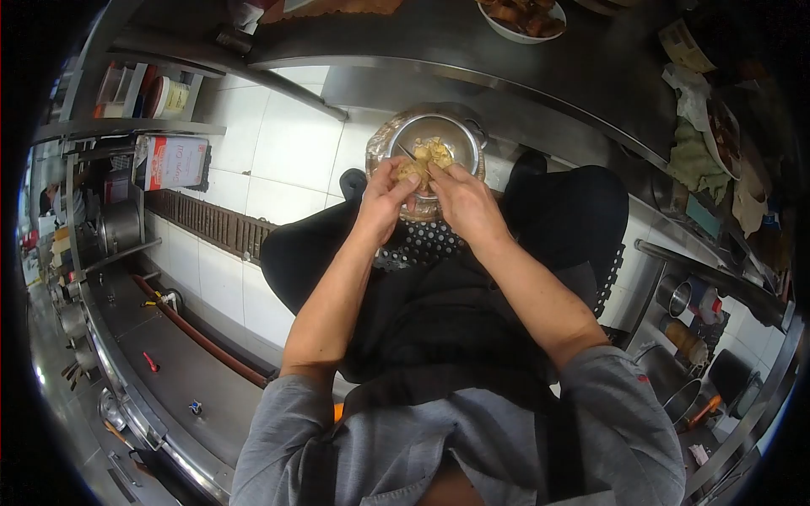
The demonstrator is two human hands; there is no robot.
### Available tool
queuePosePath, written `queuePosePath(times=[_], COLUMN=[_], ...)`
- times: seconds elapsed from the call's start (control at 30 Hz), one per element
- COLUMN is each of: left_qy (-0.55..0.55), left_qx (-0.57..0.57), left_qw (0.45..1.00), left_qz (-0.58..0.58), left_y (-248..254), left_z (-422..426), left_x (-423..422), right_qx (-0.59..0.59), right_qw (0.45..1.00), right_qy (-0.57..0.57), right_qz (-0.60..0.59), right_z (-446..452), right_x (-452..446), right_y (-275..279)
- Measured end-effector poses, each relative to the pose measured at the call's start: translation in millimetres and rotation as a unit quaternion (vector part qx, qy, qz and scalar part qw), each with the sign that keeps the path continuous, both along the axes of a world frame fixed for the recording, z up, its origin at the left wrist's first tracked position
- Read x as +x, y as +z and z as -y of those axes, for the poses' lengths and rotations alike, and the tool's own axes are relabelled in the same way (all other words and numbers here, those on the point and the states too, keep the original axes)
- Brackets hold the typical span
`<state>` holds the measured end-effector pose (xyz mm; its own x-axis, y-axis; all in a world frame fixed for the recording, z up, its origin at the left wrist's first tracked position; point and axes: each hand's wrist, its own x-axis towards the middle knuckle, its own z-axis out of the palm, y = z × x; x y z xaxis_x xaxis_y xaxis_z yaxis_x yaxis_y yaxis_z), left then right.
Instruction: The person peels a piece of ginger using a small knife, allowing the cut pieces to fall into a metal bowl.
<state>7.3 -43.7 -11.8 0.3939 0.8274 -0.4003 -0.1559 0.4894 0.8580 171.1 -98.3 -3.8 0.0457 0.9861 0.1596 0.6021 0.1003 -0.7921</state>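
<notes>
Both hands are right over the metal bowl (460, 137), down between the knees! The left hand (388, 199) has its fingers closed on a knobbly yellowish piece (411, 176), possibly ginger, held above the near side of the bowl. In comes the right hand (469, 204), fingers bent, tips close against that piece; gripping or merely touching, I can't tell. More yellowish chunks (436, 151) lie just beyond the fingertips. Off to the left, a red-and-white tin (175, 162) stands near the floor grate (211, 223).
</notes>
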Motion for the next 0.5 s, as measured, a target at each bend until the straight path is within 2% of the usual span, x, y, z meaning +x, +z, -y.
queuePosePath(times=[0.37,0.5], left_qy=[0.003,0.022], left_qx=[-0.009,0.032], left_qw=[1.000,0.998], left_qz=[0.006,-0.054], left_y=[1.5,1.4], left_z=[1.7,1.1], left_x=[3.2,5.3], right_qx=[-0.011,-0.014], right_qw=[1.000,1.000], right_qy=[-0.009,-0.006], right_qz=[-0.008,0.003], right_z=[4.9,7.2], right_x=[-1.5,-2.3], right_y=[0.8,1.2])
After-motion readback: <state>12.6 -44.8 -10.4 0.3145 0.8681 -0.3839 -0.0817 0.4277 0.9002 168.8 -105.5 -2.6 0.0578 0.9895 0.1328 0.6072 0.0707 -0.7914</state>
